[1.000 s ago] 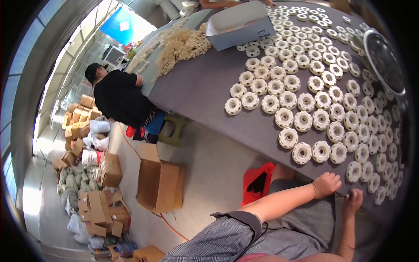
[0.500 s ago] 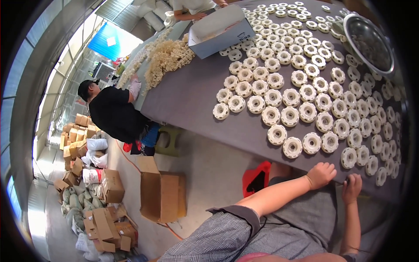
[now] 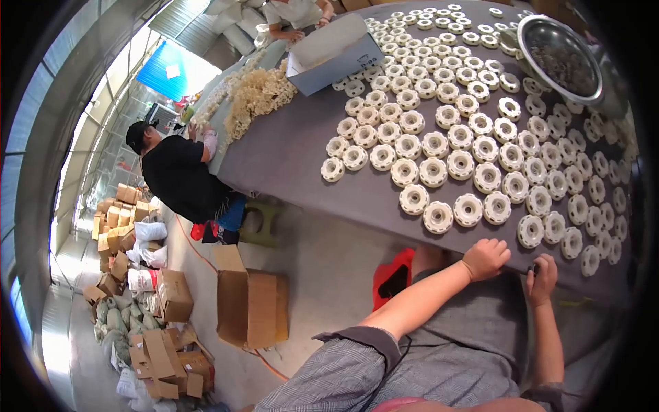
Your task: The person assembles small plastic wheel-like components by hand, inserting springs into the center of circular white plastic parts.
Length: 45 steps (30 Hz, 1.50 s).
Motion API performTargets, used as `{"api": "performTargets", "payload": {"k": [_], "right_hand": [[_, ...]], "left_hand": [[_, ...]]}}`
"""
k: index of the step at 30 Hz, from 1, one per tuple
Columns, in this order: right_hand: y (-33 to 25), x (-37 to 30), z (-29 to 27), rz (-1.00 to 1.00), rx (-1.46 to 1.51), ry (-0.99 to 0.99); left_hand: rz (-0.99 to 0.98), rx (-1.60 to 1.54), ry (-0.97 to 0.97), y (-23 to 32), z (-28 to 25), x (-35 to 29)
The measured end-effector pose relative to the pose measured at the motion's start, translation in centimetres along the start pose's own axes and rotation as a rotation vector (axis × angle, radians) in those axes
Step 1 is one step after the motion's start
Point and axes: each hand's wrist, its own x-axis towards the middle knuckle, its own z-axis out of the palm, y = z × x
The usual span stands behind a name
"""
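My left hand (image 3: 486, 259) rests at the near edge of the grey-covered table (image 3: 274, 158), its fingers curled; whatever they may hold is hidden. Just to its right, my right hand (image 3: 542, 278) is closed on a small dark piece (image 3: 535, 269), too small to name. Beyond both hands, many cream-white notched plastic rings (image 3: 468, 209) with round centres lie flat in loose rows across the cloth. Nearest to my right hand are the rings (image 3: 530, 231) along the front edge. At the far right stands a metal bowl (image 3: 596, 86) with small parts inside.
An open white box (image 3: 329, 75) and a heap of cream parts (image 3: 257, 99) occupy the table's far left. One person in black (image 3: 182, 168) works at left; another person (image 3: 288, 14) is at the far side. An open carton (image 3: 250, 309) and a red item (image 3: 391, 278) sit below the table.
The view has shifted slightly, so the table and rings appear a little farther left and higher. Both hands stay by the table edge, my right still closed on the dark piece.
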Motion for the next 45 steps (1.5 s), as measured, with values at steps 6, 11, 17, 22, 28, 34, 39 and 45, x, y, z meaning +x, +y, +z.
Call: {"api": "performTargets", "payload": {"k": [6,11,17,22,28,34,39,45], "right_hand": [[-0.5,0.5,0.6,-0.006,0.049,0.038],[1.1,-0.3,1.5,-0.005,-0.138,0.108],[0.9,-0.3,1.8,0.007,-0.105,0.161],[-0.1,-0.6,1.6,0.033,-0.044,0.178],[-0.3,0.2,1.5,0.088,-0.023,0.314],[-1.7,3.2,1.8,0.063,0.026,0.363],[-0.7,0.9,0.3,0.103,-0.016,0.383],[-2.2,0.6,-2.1,0.206,0.143,0.373]], "left_hand": [[-0.023,0.016,-0.006,-0.3,-0.4,-0.3],[-0.034,0.035,-0.026,-0.2,-0.2,0.4],[-0.023,0.044,-0.008,0.2,0.0,0.0],[-0.021,0.059,-0.004,0.5,-0.4,-0.6],[0.03,0.096,0.04,-0.1,0.4,0.2],[-0.032,0.184,-0.081,-1.6,-1.1,0.7],[0.034,0.177,-0.027,0.3,0.8,1.1],[-0.005,0.229,-0.098,0.1,0.1,-0.1]]}}
